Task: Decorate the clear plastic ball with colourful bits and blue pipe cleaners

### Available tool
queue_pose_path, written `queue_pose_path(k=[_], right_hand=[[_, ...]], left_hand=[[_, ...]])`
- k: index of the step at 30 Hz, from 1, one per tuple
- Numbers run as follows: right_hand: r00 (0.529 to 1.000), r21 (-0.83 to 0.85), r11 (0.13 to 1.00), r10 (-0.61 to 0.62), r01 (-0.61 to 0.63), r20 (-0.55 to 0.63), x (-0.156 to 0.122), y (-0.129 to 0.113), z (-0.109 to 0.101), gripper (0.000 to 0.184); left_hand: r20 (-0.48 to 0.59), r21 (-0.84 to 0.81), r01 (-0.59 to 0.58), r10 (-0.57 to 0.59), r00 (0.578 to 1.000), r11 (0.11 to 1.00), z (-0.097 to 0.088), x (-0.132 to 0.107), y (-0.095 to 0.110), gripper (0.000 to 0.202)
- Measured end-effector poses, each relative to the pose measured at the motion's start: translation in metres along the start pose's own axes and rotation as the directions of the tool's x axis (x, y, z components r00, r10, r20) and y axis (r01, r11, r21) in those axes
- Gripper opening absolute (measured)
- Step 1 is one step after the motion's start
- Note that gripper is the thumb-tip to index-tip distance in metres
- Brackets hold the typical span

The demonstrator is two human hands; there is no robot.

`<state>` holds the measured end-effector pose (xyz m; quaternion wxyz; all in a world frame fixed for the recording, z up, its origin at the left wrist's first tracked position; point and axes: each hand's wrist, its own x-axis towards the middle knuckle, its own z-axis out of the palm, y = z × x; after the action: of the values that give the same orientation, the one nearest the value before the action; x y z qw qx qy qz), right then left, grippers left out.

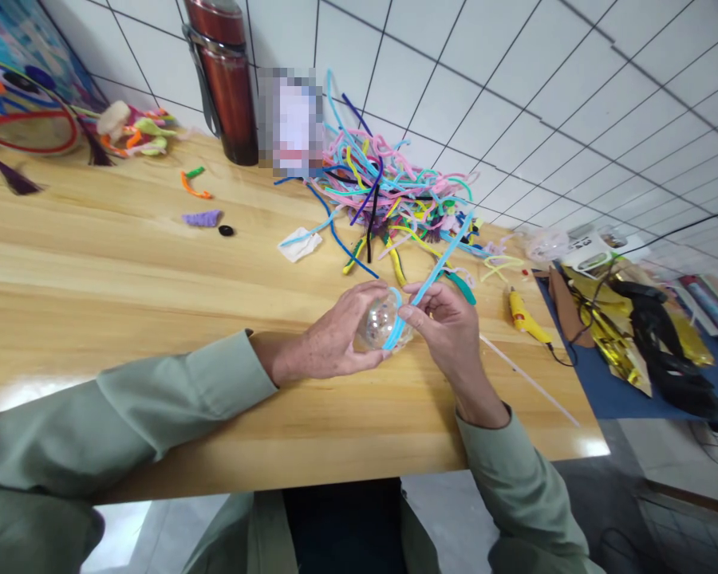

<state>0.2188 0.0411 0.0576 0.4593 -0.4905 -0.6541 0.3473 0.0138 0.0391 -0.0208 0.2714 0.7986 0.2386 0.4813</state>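
A clear, shiny plastic ball [380,320] is gripped by my left hand [335,333], fingers curled around its left side. Light-blue pipe cleaner [439,267] wraps around the ball's middle in bands, and its loose end sticks up to the right. My right hand [446,331] pinches that pipe cleaner between thumb and fingers at the ball's right edge. Just beyond the hands lie pliers with yellow and green handles [398,263]. A tangled heap of coloured pipe cleaners [388,183] sits behind them against the tiled wall.
On the wooden table [155,279] stand a red thermos [224,88] and, at the far left, a decorated item with red trim [27,131]. A yellow glue gun [526,319] lies to the right, its cord trailing. Gold foil [619,351] rests on a blue surface beyond the table's right edge.
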Motion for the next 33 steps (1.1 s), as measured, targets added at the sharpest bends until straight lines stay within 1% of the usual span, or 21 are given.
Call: queue_pose_path(k=[6, 13, 15, 17, 20, 22, 24, 27, 31, 33], right_hand=[[1.0, 0.005, 1.0, 0.0, 0.0, 0.014, 0.0, 0.004, 0.0, 0.03], [1.0, -0.073, 0.997, -0.003, 0.004, 0.017, 0.002, 0.007, 0.0, 0.032], [1.0, -0.018, 1.0, 0.017, -0.016, 0.014, 0.002, 0.011, 0.002, 0.035], [0.996, 0.094, 0.992, 0.081, -0.085, 0.049, 0.001, 0.015, 0.005, 0.037], [0.975, 0.24, 0.948, 0.183, -0.209, 0.128, 0.0, 0.019, 0.01, 0.04], [0.965, 0.3, 0.92, 0.214, -0.252, 0.153, -0.001, 0.02, 0.014, 0.04], [0.958, 0.339, 0.899, 0.23, -0.276, 0.171, -0.002, 0.02, 0.016, 0.039], [0.952, 0.353, 0.887, 0.247, -0.297, 0.181, -0.003, 0.02, 0.019, 0.037], [0.946, 0.406, 0.855, 0.289, -0.324, 0.146, -0.005, 0.019, 0.022, 0.041], [0.94, 0.432, 0.835, 0.307, -0.34, 0.147, -0.006, 0.018, 0.023, 0.04]], left_hand=[[0.011, -0.018, 0.0, 0.0, 1.0, 1.0, -0.002, 0.001, 0.003, 0.087], [0.022, 0.001, -0.002, 0.002, 1.0, 1.0, -0.001, -0.001, 0.003, 0.088], [0.027, -0.002, 0.006, -0.006, 1.0, 1.0, -0.001, -0.002, 0.002, 0.089], [0.022, -0.008, 0.005, -0.005, 1.0, 1.0, -0.001, -0.002, 0.002, 0.09], [0.02, -0.033, -0.02, 0.02, 1.0, 0.999, -0.002, 0.0, 0.003, 0.091], [0.023, -0.046, -0.037, 0.038, 0.999, 0.998, -0.002, 0.002, 0.004, 0.09], [0.019, -0.049, -0.042, 0.043, 0.999, 0.998, -0.003, 0.003, 0.005, 0.089], [0.013, -0.045, -0.032, 0.033, 0.999, 0.998, -0.003, 0.003, 0.006, 0.089], [0.007, -0.052, -0.036, 0.037, 0.999, 0.998, -0.002, 0.002, 0.005, 0.091], [0.006, -0.055, -0.039, 0.039, 0.999, 0.998, -0.002, 0.001, 0.004, 0.091]])
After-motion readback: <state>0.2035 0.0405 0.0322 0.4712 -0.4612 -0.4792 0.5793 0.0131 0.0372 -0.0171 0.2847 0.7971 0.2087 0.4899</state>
